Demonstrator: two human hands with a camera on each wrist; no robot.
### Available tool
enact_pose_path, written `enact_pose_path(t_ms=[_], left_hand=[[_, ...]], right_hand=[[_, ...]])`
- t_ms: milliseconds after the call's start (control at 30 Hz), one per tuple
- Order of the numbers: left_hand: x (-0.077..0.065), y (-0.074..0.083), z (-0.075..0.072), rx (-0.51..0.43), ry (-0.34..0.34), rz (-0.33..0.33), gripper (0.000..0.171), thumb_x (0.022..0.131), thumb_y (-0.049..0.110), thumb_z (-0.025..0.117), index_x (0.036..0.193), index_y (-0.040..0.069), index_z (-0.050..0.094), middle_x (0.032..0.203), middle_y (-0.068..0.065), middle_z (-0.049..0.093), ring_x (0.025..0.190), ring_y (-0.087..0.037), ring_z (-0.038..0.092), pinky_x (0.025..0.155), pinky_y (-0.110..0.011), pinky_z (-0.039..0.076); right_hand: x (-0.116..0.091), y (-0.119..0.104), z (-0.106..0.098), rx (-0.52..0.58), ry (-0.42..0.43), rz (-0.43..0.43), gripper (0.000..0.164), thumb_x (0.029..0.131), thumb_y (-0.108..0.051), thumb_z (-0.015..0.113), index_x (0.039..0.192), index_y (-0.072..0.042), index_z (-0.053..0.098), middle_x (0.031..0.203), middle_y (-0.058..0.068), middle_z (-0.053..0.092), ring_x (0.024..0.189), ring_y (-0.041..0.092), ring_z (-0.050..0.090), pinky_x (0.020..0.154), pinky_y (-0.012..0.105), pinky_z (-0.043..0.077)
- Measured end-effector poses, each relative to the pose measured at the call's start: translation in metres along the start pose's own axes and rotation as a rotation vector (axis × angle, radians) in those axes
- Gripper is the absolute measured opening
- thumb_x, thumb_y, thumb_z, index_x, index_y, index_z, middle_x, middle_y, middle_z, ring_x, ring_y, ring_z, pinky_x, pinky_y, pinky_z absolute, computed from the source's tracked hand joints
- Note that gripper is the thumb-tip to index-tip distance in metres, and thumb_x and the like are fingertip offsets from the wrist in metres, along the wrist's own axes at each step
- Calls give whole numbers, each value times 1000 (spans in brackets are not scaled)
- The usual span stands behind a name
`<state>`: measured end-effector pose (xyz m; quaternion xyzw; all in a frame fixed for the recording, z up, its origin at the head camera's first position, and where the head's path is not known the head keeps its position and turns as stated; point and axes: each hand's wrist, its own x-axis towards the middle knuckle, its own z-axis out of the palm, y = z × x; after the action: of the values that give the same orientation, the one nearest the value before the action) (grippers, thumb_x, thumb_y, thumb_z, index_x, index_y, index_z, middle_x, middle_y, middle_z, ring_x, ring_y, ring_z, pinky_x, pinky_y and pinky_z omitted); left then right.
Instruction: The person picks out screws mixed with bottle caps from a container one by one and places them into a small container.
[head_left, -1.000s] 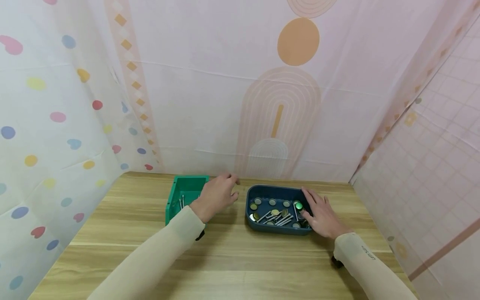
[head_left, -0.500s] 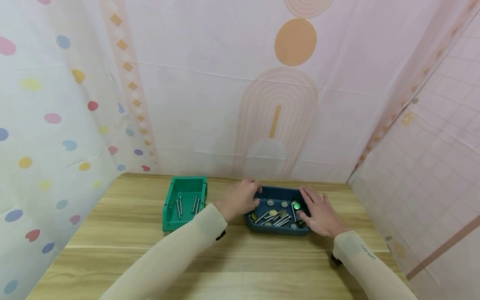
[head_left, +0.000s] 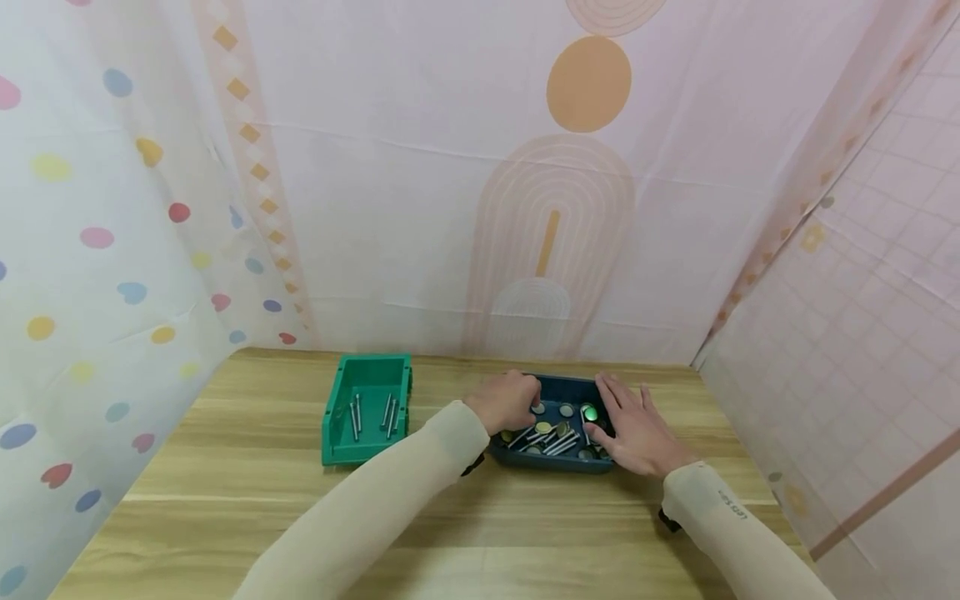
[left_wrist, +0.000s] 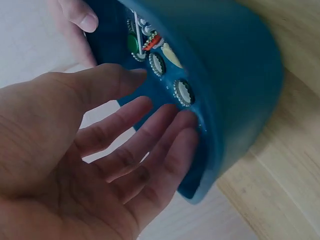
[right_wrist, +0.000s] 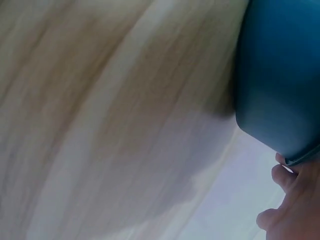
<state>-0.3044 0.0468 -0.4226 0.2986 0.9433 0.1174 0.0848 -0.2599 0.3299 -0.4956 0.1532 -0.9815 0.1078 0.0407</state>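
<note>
A dark blue tray [head_left: 555, 463] holds several bottle caps [head_left: 543, 427], one of them green [head_left: 590, 413], and a loose pile of screws [head_left: 561, 444]. My left hand [head_left: 505, 402] reaches over the tray's left end. In the left wrist view its fingers [left_wrist: 167, 165] are loosely bent with nothing between them, and a cap [left_wrist: 184, 93] lies just past the fingertips. At the tray's right end, my right hand [head_left: 639, 432] holds the wall, thumb over the inside and fingers along the rim. The right wrist view shows the tray's outer side [right_wrist: 280, 75] beside that hand [right_wrist: 300, 205].
To the left on the wooden table [head_left: 420, 533] stands a green bin [head_left: 363, 455] with several screws [head_left: 356, 417] in two groups. A patterned cloth [head_left: 420, 208] hangs close behind the table, and more cloth covers both sides.
From beside the green bin, my left hand has moved right to the blue tray, uncovering the screws in the bin. The right hand stays at the tray's right end.
</note>
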Motion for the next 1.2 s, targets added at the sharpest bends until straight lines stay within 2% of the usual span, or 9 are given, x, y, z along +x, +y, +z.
enact_pose_path(t_ms=[100,200,300,467,533,633,700,933,1200], left_hand=[[4,4,-2,-6,-36,-7,20,109,21,84,127,11,85,130,-5,82,114,-22,77,104,-43,67],[8,7,-2,-15,-66,-16,8,108,18,85,109,10,82,111,-3,80,94,-17,71,90,-36,64],[13,12,-3,-15,-101,-34,19,109,13,82,93,12,71,92,-1,68,77,-15,56,77,-34,52],[47,3,22,-6,-175,-101,9,111,12,76,103,16,74,97,-2,64,77,-17,48,73,-40,44],[62,-3,33,4,-209,-125,9,107,12,81,103,18,77,97,-1,67,76,-17,52,69,-40,47],[72,-5,39,36,-260,-148,16,101,10,88,97,20,77,94,1,68,74,-17,57,67,-42,50],[74,-5,40,71,-280,-152,18,97,11,92,97,21,78,96,1,73,76,-17,62,67,-43,55],[77,-6,49,122,-299,-148,18,99,10,90,99,22,77,98,1,74,79,-16,64,70,-41,58],[78,-6,61,137,-298,-133,15,112,7,74,108,21,78,102,3,76,80,-15,62,76,-41,56]], right_hand=[[-1,0,3,-5,5,-11,91,120,-54,58,184,0,23,193,24,27,179,50,26,141,83,11],[-1,1,5,6,12,-19,90,120,-51,59,184,1,23,192,24,28,179,50,27,141,83,10],[-2,1,6,17,17,-21,90,120,-49,60,184,1,22,192,25,28,179,51,27,141,83,10],[-2,0,4,11,32,-23,89,120,-46,61,184,1,22,191,25,29,178,50,28,141,83,12],[-1,0,4,3,30,-25,89,120,-45,62,184,1,21,192,25,29,178,50,28,141,82,12],[-1,0,4,-4,31,-35,88,119,-43,62,184,1,21,192,25,29,178,50,29,141,82,13],[0,0,3,-1,31,-39,88,119,-42,62,184,1,21,192,25,29,178,50,29,141,82,14],[1,3,4,-8,42,-60,88,117,-42,63,184,1,24,190,26,33,176,50,33,140,83,17],[2,6,5,-16,38,-77,88,118,-41,64,184,-1,25,189,25,34,175,49,36,139,83,19]])
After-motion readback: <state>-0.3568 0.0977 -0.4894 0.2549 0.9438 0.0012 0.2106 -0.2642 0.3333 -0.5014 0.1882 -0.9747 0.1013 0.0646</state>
